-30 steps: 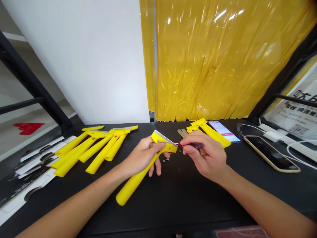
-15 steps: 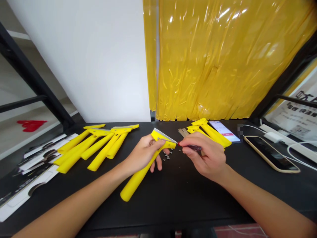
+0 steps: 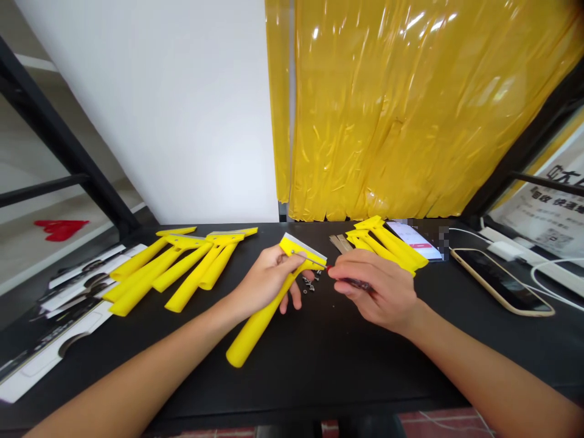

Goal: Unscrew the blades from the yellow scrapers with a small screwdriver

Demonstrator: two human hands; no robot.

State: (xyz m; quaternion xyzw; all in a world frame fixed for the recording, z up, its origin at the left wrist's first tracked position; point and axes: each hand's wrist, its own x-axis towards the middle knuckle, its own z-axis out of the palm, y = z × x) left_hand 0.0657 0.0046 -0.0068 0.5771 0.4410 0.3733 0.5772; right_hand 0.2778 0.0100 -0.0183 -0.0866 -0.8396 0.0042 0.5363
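A yellow scraper point(image 3: 258, 331) with a metal blade along its head is gripped near the head by my left hand point(image 3: 267, 277), its handle slanting down to the left. My right hand point(image 3: 376, 286) is closed on a screwdriver point(image 3: 358, 283) with a dark red handle. The thin shaft crosses the front of the scraper head, its tip beside a screw near my left thumb. Small screws and nuts point(image 3: 310, 283) lie on the black table point(image 3: 292, 395) just behind the scraper.
Several yellow scrapers point(image 3: 182, 277) lie at the left, beside printed card packages point(image 3: 59, 340). More yellow scrapers point(image 3: 392, 243), thin blades point(image 3: 340, 243) and a lit phone point(image 3: 417, 240) lie behind my right hand. Farther right are another phone point(image 3: 502, 283) and a power strip point(image 3: 538, 258) with white cables.
The view has shifted slightly. The screwdriver shaft now slants more steeply across the scraper head, and my right hand sits slightly lower against it. Both hands keep their holds.
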